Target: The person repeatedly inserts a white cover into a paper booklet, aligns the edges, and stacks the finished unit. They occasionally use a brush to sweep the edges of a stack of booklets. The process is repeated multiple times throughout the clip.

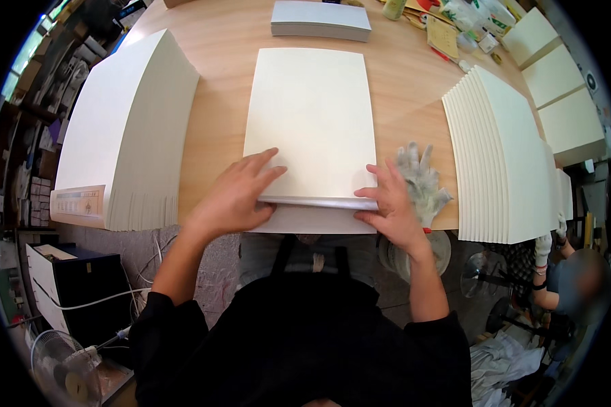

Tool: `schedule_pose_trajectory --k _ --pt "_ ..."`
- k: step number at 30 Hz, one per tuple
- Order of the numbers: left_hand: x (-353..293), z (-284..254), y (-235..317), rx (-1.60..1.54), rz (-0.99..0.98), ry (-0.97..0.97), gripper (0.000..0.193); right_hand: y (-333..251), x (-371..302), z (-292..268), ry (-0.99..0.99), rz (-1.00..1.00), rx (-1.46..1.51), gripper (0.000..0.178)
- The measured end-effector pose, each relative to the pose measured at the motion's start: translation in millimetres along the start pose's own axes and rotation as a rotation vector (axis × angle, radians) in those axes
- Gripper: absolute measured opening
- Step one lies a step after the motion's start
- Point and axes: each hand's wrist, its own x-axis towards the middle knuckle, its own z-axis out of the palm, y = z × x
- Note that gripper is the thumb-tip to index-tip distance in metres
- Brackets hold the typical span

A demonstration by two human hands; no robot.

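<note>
A block of cream paper sheets (312,115) lies flat in front of me, its near edge slightly raised over a pale grey sheet (319,221) that sticks out at the table's front edge. My left hand (236,188) holds the block's near left corner, fingers on top and thumb at the edge. At the near right corner, my right hand (392,205) grips the edge between fingers and thumb. Just beyond that hand rests a grey-white work glove (421,180). The undersides of both grips are partly hidden.
Tall paper stacks stand left (142,129) and right (499,152) on the wooden table (217,95). A smaller block of paper (320,20) sits at the far side. Clutter with bags fills the far right corner. A fan (68,376) stands lower left; another person (570,285) works at right.
</note>
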Motion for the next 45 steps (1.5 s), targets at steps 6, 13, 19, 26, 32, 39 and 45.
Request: schedule_pose_trajectory --k 6,13,19,26,32,39,45 --pt "19 18 -48 -0.343 -0.137 0.128 0.029 9 39 18 0.259 0.112 0.17 0.031" --pt "34 27 -28 -0.262 -0.321 0.175 0.035 1 48 21 0.314 0.108 -0.032 0.033" --pt "41 20 -22 -0.236 -0.383 0.034 0.036 3 49 23 0.263 0.103 -0.112 0.031" --pt "125 18 20 0.799 0.447 -0.321 0.073 19 52 -26 0.219 0.283 0.318 0.019" --pt "150 25 28 0.837 0.414 -0.484 0.071 40 -5 -63 0.208 0.178 -0.395 0.018" --pt "147 22 23 0.789 0.429 -0.483 0.087 -3 1 -29 0.177 -0.277 -0.411 0.01" --pt "159 20 24 0.688 0.384 -0.572 0.091 -27 33 44 0.001 -0.619 -0.631 0.015"
